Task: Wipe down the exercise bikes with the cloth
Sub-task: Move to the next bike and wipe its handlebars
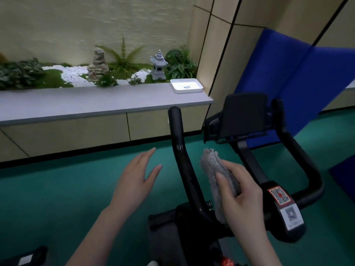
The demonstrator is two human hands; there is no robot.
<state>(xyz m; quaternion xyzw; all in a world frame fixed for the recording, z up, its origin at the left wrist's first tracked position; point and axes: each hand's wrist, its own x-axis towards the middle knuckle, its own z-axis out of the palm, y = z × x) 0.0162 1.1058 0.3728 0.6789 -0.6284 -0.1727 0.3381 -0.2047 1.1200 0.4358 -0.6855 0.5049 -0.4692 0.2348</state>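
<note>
Gripping the folded grey cloth (213, 166), your right hand (242, 191) hovered just right of the exercise bike's left handlebar (184, 164), whose long axis ran up and away from you; your left hand (138, 173) hung open, holding nothing, just left of that bar.

White tray (186, 85) on grey ledge (76, 101)

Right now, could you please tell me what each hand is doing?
Left hand: open, fingers straight, holding nothing.
Right hand: gripping the folded grey fluffy cloth.
</note>
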